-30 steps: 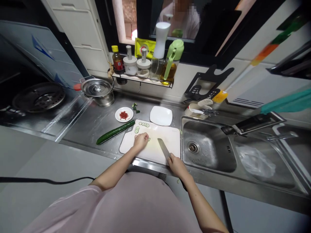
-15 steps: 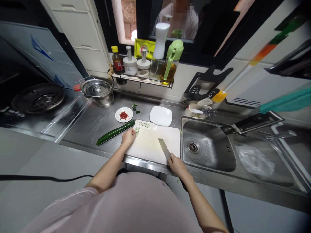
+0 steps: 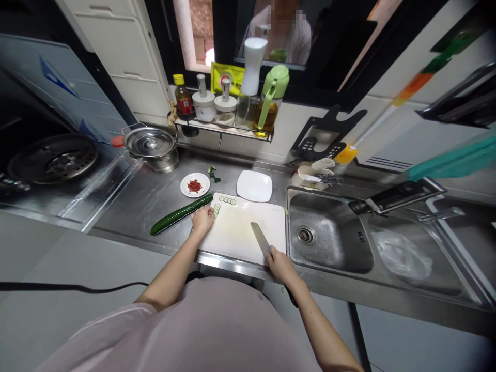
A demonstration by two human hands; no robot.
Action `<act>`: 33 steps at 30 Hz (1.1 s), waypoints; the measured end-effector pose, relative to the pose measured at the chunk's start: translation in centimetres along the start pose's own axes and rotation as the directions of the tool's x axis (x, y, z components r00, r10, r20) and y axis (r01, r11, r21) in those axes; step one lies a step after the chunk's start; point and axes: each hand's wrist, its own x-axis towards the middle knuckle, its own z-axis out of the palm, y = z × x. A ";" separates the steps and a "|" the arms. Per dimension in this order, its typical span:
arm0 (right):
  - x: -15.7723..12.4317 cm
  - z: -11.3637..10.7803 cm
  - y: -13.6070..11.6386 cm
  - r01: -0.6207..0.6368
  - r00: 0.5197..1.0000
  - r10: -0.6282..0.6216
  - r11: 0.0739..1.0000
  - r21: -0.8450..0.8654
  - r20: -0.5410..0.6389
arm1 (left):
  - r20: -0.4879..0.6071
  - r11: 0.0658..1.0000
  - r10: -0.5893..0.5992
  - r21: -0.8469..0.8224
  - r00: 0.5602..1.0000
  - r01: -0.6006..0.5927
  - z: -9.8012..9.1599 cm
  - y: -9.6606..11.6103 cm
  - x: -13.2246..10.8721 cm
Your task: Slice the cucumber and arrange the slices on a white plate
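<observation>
My right hand (image 3: 280,262) grips the knife (image 3: 260,238); its blade lies over the white cutting board (image 3: 240,235), tip pointing away from me. At the board's left edge, my left hand (image 3: 202,221) is closed, fingertips pinched at a few overlapping cucumber slices (image 3: 217,207). More cucumber slices (image 3: 227,200) lie in a row along the board's far left edge. A long, dark green cucumber (image 3: 180,215) rests on the counter left of the board, one end close to my left hand.
Behind the board are a small plate (image 3: 185,186) of chopped red pieces, green trimmings (image 3: 213,174) and a white square plate (image 3: 254,186). The sink (image 3: 329,232) adjoins on the right. A lidded steel pot (image 3: 165,161) stands at back left, below the condiment shelf (image 3: 225,127).
The view has shifted slightly. My left fingers stay at the cucumber slices with a small movement, and my right hand keeps the knife in almost the same place.
</observation>
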 end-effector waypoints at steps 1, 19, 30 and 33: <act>0.1 0.1 0.0 0.004 1.000 -0.004 1.000 0.003 -0.003 | -0.007 1.000 0.004 -0.006 1.000 -0.004 0.0 0.3 0.0; -0.6 -0.5 -0.4 -0.056 0.998 0.056 0.998 0.028 0.006 | 0.056 0.960 0.228 0.154 0.972 -0.234 2.6 7.1 3.2; -1.1 -0.9 -0.4 -0.040 0.997 0.039 0.999 -0.011 -0.068 | 0.123 0.959 0.257 0.087 0.958 -0.269 2.3 8.0 4.0; -1.2 -0.9 -0.5 -0.035 0.998 0.034 0.999 -0.018 -0.054 | 0.160 0.987 0.159 -0.043 0.974 -0.154 2.1 8.0 3.3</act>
